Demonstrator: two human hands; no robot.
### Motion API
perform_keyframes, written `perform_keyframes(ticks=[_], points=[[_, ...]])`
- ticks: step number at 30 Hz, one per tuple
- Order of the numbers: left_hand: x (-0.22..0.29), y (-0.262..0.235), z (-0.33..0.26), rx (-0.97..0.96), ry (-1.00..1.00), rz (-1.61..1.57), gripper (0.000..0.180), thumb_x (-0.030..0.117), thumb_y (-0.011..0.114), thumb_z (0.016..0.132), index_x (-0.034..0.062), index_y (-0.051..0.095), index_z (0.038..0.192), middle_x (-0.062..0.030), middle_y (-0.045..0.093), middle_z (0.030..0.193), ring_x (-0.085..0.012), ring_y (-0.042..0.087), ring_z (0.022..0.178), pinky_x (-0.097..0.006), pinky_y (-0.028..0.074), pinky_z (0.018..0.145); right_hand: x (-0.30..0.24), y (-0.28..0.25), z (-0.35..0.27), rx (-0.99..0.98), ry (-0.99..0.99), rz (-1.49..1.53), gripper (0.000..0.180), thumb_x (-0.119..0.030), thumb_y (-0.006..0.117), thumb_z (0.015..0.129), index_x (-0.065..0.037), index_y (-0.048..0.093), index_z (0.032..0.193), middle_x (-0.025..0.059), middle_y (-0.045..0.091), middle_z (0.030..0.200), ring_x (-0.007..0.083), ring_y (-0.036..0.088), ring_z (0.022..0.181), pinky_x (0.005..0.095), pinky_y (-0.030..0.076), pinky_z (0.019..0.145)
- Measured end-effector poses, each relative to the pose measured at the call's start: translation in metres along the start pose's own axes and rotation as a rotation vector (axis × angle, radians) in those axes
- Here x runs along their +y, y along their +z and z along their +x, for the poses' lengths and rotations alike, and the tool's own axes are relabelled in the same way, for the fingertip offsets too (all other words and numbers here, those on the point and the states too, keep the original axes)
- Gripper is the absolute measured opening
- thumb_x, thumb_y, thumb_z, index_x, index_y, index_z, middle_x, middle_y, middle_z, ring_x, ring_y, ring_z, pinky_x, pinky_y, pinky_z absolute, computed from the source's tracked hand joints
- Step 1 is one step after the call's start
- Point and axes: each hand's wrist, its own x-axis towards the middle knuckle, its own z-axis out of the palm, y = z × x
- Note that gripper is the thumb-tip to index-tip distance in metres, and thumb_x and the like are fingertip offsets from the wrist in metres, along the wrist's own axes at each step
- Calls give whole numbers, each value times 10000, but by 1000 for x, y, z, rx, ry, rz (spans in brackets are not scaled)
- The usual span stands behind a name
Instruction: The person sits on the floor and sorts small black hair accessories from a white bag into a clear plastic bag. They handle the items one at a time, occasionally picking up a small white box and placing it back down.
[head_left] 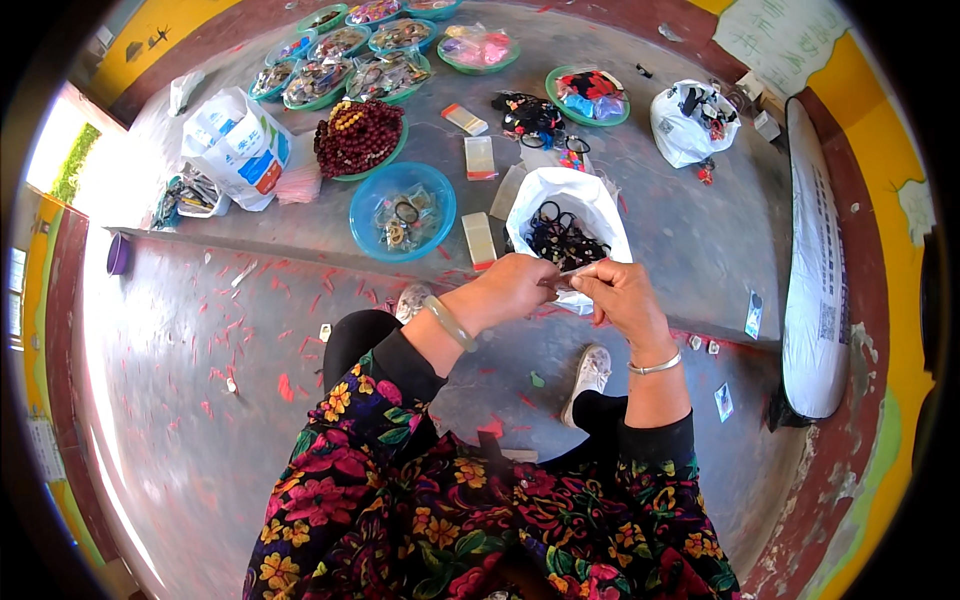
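My left hand (512, 288) and my right hand (628, 298) meet in front of me, both closed in a pinch. Between their fingertips is a small, thin piece, perhaps clear film, too small to make out. Just beyond them stands an open white plastic bag (612, 212), its rim rolled back. Inside lies a heap of black elastic hair ties (562, 236) with small shiny bits. Left of the hands, a blue basin (362, 222) holds small clear packets and a dark ring-shaped band (406, 212).
A green basin of dark red beads (360, 140) sits behind the blue one. Several basins of trinkets (340, 60) stand farther back. Small boxes (479, 240) lie on the raised floor, whose step edge (270, 250) runs past my feet. A long white wrapped roll (815, 270) leans right.
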Motion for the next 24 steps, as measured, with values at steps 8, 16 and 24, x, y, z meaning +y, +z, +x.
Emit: perform_keyframes(ticks=[8, 16, 24], points=[[6, -2, -3, -25, 21, -75, 238, 156, 589, 805, 37, 635, 1005, -90, 624, 720, -142, 585, 571, -271, 485, 525, -6, 0, 0, 13, 53, 44, 173, -143, 624, 828, 25, 664, 841, 97, 656, 737, 69, 478, 430, 207, 377, 388], [5, -11, -3, -55, -90, -202, 248, 115, 564, 822, 17, 624, 1041, -98, 640, 795, -139, 594, 577, -264, 492, 528, -3, -7, 2, -35, 53, -22, 167, -109, 621, 806, 15, 673, 906, 34, 621, 660, 47, 474, 452, 194, 355, 402], [4, -18, -5, -2, -107, -213, 227, 99, 547, 839, 5, 633, 1028, -111, 657, 842, -138, 617, 610, -260, 507, 522, -11, -2, 3, -14, 22, 96, 148, -23, 631, 766, 24, 673, 900, 65, 615, 841, 104, 572, 627, 231, 467, 583]])
